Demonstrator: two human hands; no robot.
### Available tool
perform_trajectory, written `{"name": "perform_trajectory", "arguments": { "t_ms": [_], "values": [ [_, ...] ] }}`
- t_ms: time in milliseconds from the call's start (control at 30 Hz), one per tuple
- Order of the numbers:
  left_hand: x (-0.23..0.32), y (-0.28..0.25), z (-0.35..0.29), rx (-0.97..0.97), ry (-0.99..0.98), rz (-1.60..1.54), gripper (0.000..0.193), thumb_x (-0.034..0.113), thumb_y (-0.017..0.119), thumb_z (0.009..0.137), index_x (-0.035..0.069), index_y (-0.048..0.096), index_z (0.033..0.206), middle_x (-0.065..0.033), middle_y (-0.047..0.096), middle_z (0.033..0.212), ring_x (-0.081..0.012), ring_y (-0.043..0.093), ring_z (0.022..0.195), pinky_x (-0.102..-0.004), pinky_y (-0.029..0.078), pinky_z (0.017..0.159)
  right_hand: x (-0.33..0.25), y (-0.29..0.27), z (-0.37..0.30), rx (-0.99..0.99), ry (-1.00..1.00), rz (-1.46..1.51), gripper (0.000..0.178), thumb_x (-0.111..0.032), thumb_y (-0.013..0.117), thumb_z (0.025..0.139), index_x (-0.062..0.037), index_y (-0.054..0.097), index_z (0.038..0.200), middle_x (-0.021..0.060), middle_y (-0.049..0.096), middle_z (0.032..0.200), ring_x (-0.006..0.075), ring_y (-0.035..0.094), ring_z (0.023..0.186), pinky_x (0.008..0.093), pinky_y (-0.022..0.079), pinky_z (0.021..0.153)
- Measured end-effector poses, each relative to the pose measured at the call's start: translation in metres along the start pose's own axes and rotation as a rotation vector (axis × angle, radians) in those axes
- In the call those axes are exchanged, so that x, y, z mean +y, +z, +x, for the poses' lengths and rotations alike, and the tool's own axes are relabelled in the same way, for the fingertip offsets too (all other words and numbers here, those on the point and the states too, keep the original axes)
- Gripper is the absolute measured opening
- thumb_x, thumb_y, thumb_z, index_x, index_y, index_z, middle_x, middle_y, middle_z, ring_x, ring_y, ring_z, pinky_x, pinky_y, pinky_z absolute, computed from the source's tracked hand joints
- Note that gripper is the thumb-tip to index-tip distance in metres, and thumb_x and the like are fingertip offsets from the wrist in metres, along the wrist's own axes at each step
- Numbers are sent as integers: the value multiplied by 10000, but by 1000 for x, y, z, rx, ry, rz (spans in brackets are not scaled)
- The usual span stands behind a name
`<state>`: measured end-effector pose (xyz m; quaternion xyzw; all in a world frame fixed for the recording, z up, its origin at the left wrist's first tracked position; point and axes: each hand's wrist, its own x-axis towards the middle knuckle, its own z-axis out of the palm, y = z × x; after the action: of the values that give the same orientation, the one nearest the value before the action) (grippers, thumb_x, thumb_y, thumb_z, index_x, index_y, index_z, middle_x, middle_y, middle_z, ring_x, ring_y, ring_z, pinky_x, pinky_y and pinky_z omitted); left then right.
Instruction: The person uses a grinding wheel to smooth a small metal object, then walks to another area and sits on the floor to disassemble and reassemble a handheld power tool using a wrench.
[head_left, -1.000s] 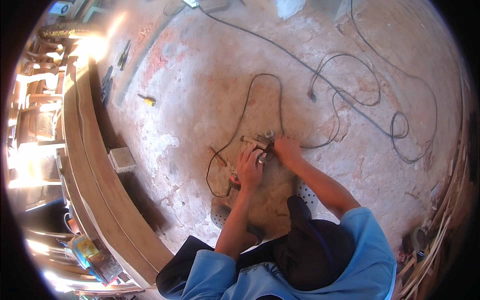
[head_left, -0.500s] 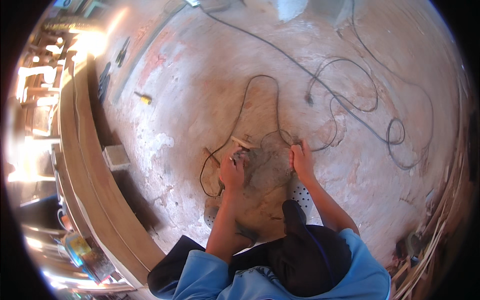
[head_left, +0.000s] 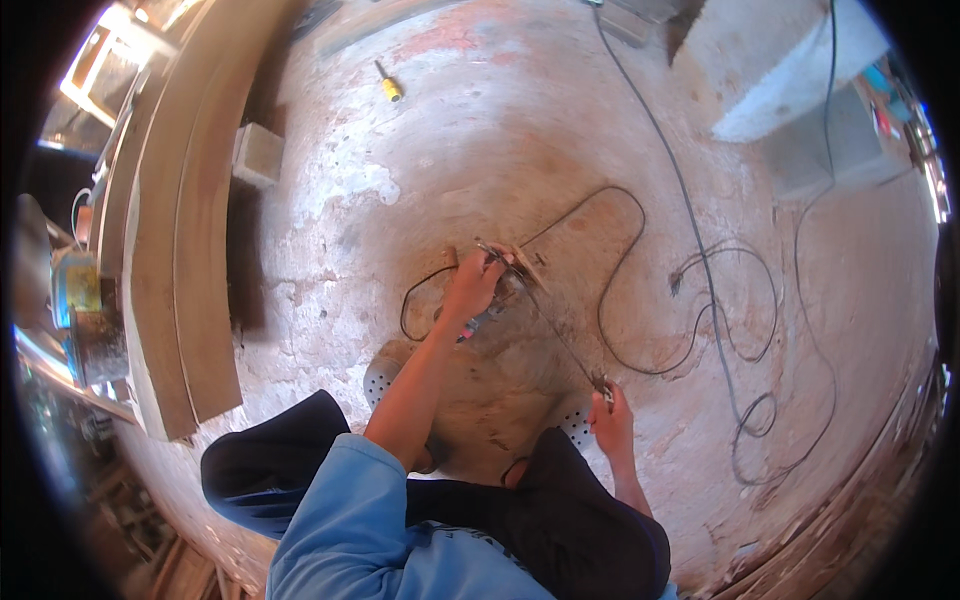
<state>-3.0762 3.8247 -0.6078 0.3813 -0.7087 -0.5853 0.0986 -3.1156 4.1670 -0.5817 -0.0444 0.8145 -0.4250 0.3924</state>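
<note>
My left hand (head_left: 474,286) reaches forward over the dusty floor. Its fingers are closed around something dark and thin that it largely hides. A small flat piece of wood (head_left: 529,266) sits just beside those fingers. From there a dark cord (head_left: 558,332) runs nearly straight to my right hand (head_left: 611,420), nearer and to the right. That hand is closed on the cord's end, where a small dark piece sticks up past the fingers. Below my left hand lies a greyish object, partly hidden, with a pinkish-red tip (head_left: 466,332).
A long wooden beam (head_left: 207,260) stretches along the left, next to a pale block (head_left: 258,155). A yellow-handled screwdriver (head_left: 391,88) lies farther ahead. Looped power cables (head_left: 707,250) and a plug (head_left: 676,285) spread across the right. A large pale block (head_left: 790,70) stands far right.
My right hand has moved nearer, away from the left, and the cord between them has straightened. My left hand has moved slightly forward. The view has turned, shifting the surroundings.
</note>
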Motion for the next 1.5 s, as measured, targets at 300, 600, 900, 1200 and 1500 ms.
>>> {"name": "perform_trajectory", "arguments": {
  "t_ms": [300,600,900,1200,1500],
  "values": [
    [4,-5,-3,-97,-67,-7,286,283,641,971,33,648,1110,1,618,832,-101,527,765,-282,426,701,2,41,14,-369,-455,-667,291,-218,572,929,-150,666,1195,136,668,1120,381,658,992,460,540,824],
    [-24,-26,4,-165,-8,-112,331,142,611,933,16,613,1240,-79,676,1097,-148,626,1020,-294,489,865,-25,79,44,-280,-219,-561,406,-217,583,923,-53,568,1295,249,677,1070,454,653,973,553,519,830],
    [19,-34,-22,301,-14,-80,382,188,672,943,-5,590,1262,-118,643,1200,-197,625,1068,-336,494,909,-18,84,53,-216,-211,-476,371,-223,605,907,-59,575,1239,258,679,1014,437,675,915,539,545,790],
    [99,-12,5,-47,306,845,320,240,710,896,41,661,1141,-139,671,1152,-324,597,1138,-451,418,1038,-25,82,69,-285,-206,-287,344,-197,603,892,-54,581,1204,239,689,1001,429,678,888,533,549,776],
    [110,8,30,-420,233,1132,425,352,702,897,72,640,1210,-135,683,1168,-331,614,1145,-480,370,1098,-11,82,80,-188,-309,-286,263,-144,600,877,-95,689,1120,165,632,1059,404,669,878,503,552,752]
  ]
}}
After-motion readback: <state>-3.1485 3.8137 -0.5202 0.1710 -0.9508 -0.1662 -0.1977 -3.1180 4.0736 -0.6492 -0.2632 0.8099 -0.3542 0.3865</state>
